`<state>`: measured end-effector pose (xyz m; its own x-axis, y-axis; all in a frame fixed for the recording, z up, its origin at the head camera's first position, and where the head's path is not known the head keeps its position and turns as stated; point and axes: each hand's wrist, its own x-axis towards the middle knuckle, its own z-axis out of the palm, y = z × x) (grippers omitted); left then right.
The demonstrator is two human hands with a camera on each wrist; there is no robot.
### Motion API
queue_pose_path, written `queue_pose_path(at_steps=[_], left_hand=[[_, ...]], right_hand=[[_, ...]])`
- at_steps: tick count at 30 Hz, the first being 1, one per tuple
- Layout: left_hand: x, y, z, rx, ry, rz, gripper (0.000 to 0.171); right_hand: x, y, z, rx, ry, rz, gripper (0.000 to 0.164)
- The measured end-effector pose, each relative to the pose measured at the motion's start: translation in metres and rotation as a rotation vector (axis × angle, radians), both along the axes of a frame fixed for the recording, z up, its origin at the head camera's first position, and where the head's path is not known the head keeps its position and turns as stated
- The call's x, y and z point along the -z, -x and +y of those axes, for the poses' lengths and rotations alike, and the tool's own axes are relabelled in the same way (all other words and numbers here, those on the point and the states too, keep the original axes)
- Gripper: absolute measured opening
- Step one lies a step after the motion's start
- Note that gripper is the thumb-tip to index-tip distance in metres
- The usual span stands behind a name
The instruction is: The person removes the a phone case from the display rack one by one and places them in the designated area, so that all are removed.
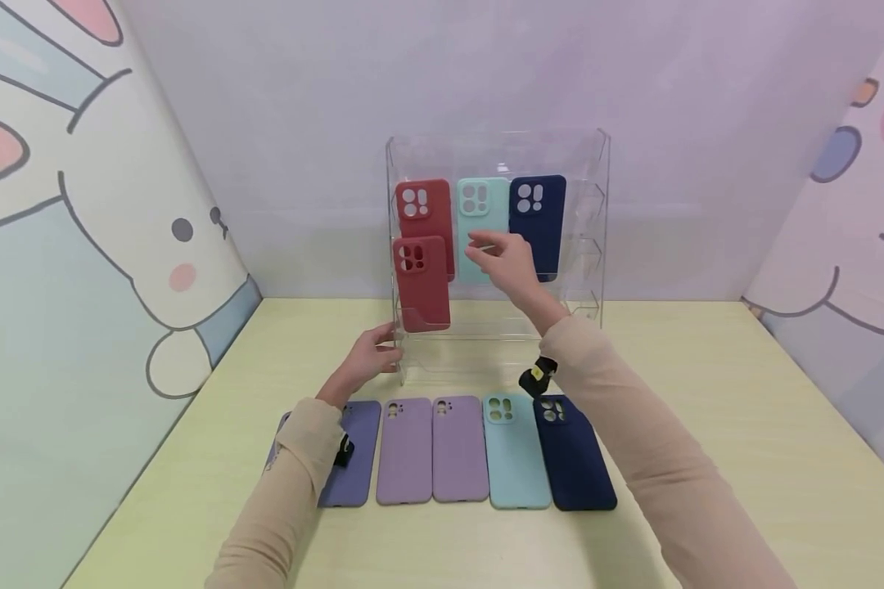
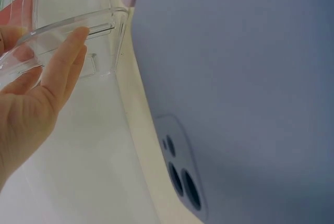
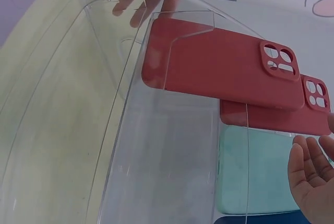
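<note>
A clear acrylic display rack (image 1: 497,360) stands on the table. My left hand (image 1: 372,356) holds the lower front edge of its left side, fingers long against the clear panel (image 2: 107,41). My right hand (image 1: 507,263) hovers before the mint phone case (image 1: 482,221) in the upper row, holding nothing, its thumb and fingers apart. Left of that case is a red phone case (image 1: 425,200); to its right, a navy one (image 1: 538,221). Another red phone case (image 1: 423,286) leans one tier lower, overlapping the first. In the right wrist view, my right hand (image 3: 313,177) is beside the mint case (image 3: 255,169).
In front of the rack lie two lilac phone cases (image 1: 405,450), a mint case (image 1: 517,454), a navy case (image 1: 576,458) and blue-violet cases (image 1: 361,458) partly under my left forearm. Cartoon-printed panels (image 1: 169,204) flank the table (image 1: 707,393).
</note>
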<state>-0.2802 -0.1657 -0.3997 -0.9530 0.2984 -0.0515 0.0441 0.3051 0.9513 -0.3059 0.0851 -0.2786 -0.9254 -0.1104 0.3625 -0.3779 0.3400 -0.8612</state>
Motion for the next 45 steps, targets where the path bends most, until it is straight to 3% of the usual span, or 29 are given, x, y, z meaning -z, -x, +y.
queue_pose_path(at_steps=[11, 24, 33, 45], left_hand=[[0.002, 0.001, 0.002, 0.0, -0.007, 0.0, 0.064], [0.002, 0.004, 0.002, 0.011, -0.021, -0.016, 0.064], [-0.019, -0.01, 0.004, 0.029, -0.015, -0.033, 0.063], [-0.021, -0.012, 0.003, 0.027, -0.026, -0.031, 0.062]], right_hand=[[-0.008, 0.007, -0.017, -0.009, -0.061, 0.018, 0.035], [-0.007, 0.013, -0.035, -0.017, -0.099, -0.033, 0.037], [-0.007, 0.017, -0.044, -0.026, -0.074, -0.067, 0.037], [-0.002, 0.02, -0.045, 0.009, -0.09, -0.039, 0.025]])
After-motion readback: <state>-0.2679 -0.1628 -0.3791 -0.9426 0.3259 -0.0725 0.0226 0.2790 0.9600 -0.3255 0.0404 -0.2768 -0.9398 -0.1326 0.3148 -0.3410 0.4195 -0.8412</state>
